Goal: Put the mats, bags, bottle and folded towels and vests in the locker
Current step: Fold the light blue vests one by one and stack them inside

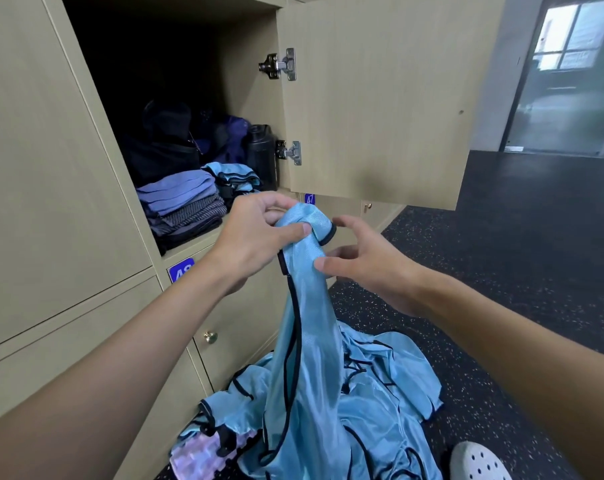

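Observation:
My left hand (259, 233) grips the shoulder strap of a shiny light-blue vest (311, 327) with dark trim, which hangs down from it in front of the lockers. My right hand (366, 261) is beside the strap with relaxed fingers, its fingertips touching the cloth. More blue vests (390, 386) lie heaped on the floor below. The open locker (175, 22) holds folded towels (186, 202), a folded blue vest (233, 174), dark bags (175, 143) and a black bottle (262, 154).
The locker door (380, 98) stands open to the right. Closed lockers with brass knobs (210, 337) sit below, marked 48 and 47. A pink-and-purple textured mat piece (203, 455) lies on the speckled black floor (501, 258). A white perforated shoe (480, 462) shows at bottom right.

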Tool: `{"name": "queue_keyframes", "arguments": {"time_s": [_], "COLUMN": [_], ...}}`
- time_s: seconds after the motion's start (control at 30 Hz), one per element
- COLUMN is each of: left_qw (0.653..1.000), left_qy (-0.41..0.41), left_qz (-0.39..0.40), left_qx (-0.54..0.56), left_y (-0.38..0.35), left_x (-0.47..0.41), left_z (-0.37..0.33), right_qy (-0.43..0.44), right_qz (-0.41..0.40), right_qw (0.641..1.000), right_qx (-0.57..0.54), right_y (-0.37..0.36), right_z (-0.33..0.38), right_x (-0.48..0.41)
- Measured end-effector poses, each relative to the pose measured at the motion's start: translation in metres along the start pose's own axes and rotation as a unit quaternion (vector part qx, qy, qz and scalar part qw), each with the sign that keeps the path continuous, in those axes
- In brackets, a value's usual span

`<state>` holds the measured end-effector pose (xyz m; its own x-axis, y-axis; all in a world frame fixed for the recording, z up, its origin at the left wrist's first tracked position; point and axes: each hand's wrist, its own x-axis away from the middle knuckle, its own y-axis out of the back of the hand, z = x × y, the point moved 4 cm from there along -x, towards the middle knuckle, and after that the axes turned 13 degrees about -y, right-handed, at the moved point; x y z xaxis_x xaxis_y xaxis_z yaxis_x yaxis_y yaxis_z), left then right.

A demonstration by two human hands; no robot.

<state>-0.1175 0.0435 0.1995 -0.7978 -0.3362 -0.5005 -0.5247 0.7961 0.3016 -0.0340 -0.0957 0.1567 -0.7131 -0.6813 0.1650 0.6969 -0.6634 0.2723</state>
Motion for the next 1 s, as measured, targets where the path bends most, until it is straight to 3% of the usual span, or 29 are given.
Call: {"name": "queue_keyframes", "arguments": {"time_s": [0.23, 0.4, 0.47, 0.63, 1.0], "left_qw": [0.999, 0.993, 0.991, 0.995, 0.992], "left_qy": [0.024, 0.076, 0.058, 0.001, -0.094], "left_qz": [-0.032, 0.091, 0.117, 0.083, 0.023], "left_qx": [0.003, 0.008, -0.025, -0.047, -0.079], "left_y": [0.007, -0.006, -0.011, -0.019, -0.01], "left_x": [-0.001, 0.008, 0.013, 0.016, 0.007], "left_z": [0.007, 0.011, 0.01, 0.006, -0.012], "right_qy": [0.038, 0.103, 0.114, 0.103, 0.062], "right_qz": [-0.014, -0.08, -0.106, -0.144, -0.108], "right_qw": [0.998, 0.989, 0.985, 0.982, 0.992], "right_qx": [-0.041, -0.074, -0.07, -0.059, 0.006], "right_y": [0.0, 0.008, 0.012, 0.018, 0.026], "right_z": [0.006, 0.017, 0.019, 0.018, 0.017], "right_x": [-0.001, 0.003, 0.004, 0.005, 0.007]}}
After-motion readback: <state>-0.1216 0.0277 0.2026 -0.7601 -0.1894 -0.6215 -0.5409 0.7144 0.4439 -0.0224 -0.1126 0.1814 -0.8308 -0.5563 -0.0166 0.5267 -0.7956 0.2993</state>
